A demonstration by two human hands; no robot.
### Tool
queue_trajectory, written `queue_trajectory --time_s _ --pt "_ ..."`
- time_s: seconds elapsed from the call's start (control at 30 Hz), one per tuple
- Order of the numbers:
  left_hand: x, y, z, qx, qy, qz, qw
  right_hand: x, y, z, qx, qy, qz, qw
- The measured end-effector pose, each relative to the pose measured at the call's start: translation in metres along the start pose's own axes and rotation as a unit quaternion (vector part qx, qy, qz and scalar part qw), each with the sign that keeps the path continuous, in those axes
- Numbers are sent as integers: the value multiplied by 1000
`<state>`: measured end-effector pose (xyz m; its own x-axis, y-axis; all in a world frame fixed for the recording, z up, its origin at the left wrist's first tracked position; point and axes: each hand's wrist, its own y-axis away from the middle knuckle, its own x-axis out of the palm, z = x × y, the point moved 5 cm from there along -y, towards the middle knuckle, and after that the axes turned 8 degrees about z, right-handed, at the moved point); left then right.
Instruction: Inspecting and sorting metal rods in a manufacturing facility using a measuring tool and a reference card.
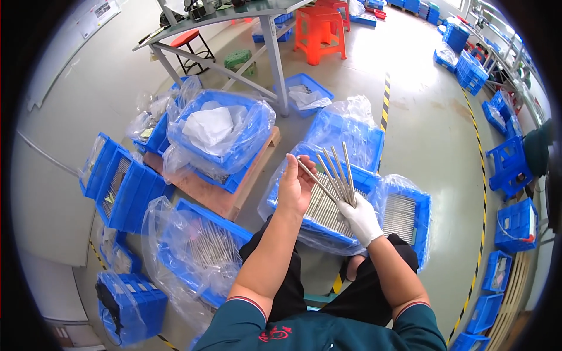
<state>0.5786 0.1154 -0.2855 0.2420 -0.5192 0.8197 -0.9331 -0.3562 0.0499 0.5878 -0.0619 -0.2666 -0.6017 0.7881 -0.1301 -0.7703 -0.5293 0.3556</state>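
Observation:
My right hand [361, 220], in a white glove, is closed around the lower ends of several thin metal rods [340, 174], which fan upward and apart. One rod [318, 181] leans away to the left. Its upper end lies between the thumb and fingers of my bare left hand [297, 186], which is loosely closed on it. Below both hands is a blue crate [372, 175] lined with clear plastic, where a row of similar rods [328, 212] lies side by side. My hands and forearms hide part of this crate.
More rods fill a blue crate at right [426, 225] and a plastic-lined crate at left [175, 257]. Stacked crates [228, 181] stand on a wooden pallet [234, 205]. Ahead are a workbench leg [274, 64] and a red stool [319, 35]. Striped tape [481, 193] marks the floor.

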Motion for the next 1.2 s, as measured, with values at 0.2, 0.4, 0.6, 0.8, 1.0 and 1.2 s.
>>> queue_trajectory --time_s 0.2,0.4,0.6,0.8,1.0,1.2 --pt "7 7 11 -16 -83 16 996 4 1 6 6 -91 31 995" --pt "19 18 31 -63 -157 69 983 2 -4 8 -13 -168 22 985" --pt "25 19 26 -87 -113 73 987 1 -3 3 7 -202 34 979" --pt "21 25 43 -99 -152 112 977 4 -3 6 12 -249 38 968" --pt "25 29 47 -74 -197 52 976 10 -7 -4 45 -299 50 952" --pt "24 34 53 -74 -251 59 963 13 -12 -15 67 -401 91 909"
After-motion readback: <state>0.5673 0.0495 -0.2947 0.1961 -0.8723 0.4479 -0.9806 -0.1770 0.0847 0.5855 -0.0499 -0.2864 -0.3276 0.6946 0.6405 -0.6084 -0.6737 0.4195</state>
